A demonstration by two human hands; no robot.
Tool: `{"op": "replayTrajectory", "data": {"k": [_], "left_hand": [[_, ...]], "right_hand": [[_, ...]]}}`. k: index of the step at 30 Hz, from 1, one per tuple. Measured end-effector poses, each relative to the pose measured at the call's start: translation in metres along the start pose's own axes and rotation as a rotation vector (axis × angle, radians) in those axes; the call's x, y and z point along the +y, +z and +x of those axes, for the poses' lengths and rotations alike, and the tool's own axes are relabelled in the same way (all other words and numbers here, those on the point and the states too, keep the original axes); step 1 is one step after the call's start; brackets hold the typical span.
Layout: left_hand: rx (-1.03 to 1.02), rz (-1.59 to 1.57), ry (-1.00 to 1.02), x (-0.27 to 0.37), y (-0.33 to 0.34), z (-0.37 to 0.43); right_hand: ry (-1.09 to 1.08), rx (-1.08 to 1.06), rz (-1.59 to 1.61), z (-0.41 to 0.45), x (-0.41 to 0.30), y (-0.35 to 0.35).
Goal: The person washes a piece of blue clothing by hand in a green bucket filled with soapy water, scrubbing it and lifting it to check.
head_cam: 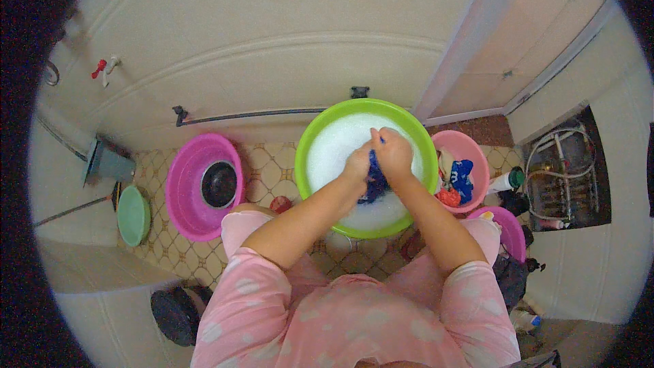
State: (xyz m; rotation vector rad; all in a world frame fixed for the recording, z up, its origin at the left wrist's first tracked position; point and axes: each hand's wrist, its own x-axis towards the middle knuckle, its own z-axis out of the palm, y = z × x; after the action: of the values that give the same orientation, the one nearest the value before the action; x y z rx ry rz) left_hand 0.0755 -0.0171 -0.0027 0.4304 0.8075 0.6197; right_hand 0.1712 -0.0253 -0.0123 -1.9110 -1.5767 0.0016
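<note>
A green plastic basin (302, 163) full of white suds (332, 138) stands in front of me. Over its middle, my left hand (358, 164) and my right hand (393, 152) are close together, both closed on a dark blue cloth (377, 184). The cloth hangs between the hands, its lower part down at the suds. The fingertips of both hands meet near the top of the cloth, and a bit of blue shows at the right hand's fingers. How far the cloth dips into the water is hidden by foam.
Left stands a magenta basin (179, 189) holding a dark round bowl (219, 184); beyond it are a pale green basin (134, 216) and a grey bucket (110, 163). At right, a pink basin (477, 163) holds clothes (461, 179), beside a white bottle (500, 184) and another magenta basin (513, 235).
</note>
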Motion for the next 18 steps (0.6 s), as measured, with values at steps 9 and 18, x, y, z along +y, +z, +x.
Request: {"op": "replayTrajectory", "data": {"k": [9,18], "left_hand": [[0.062,-0.153,-0.019,-0.005,-0.005,0.014],[0.03,-0.016,-0.037,0.041,-0.021,-0.005]], "right_hand": [[-0.108,-0.025,0.08,-0.008,-0.01,-0.005],[-0.243,0.312,0.304,0.015,0.003,-0.031]]}}
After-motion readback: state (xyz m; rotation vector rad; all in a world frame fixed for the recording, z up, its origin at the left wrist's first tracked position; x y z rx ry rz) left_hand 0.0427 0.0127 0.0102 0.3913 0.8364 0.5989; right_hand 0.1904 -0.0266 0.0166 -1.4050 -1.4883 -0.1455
